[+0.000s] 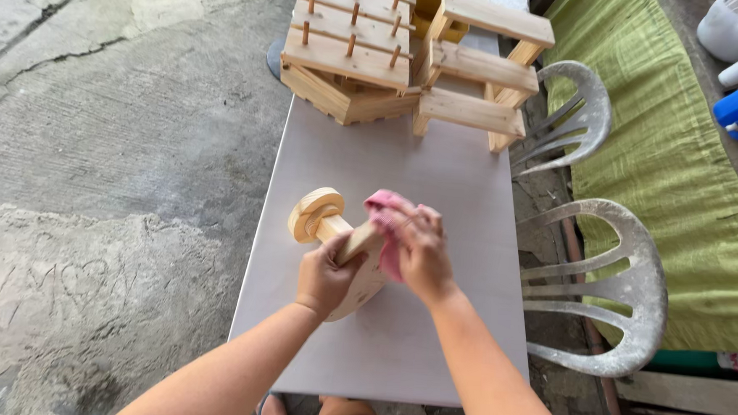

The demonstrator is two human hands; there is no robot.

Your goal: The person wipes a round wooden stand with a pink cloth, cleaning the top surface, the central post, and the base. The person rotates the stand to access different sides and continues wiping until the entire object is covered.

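Pink cloth (pixel 383 221) — on wooden piece (pixel 334 239)

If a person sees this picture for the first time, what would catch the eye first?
Probably the two hands in the middle of the grey table: the left hand grips a pale wooden piece with a round end, while the right hand presses a pink cloth against it. Next, the wooden peg rack and small stepped wooden stand at the table's far end.
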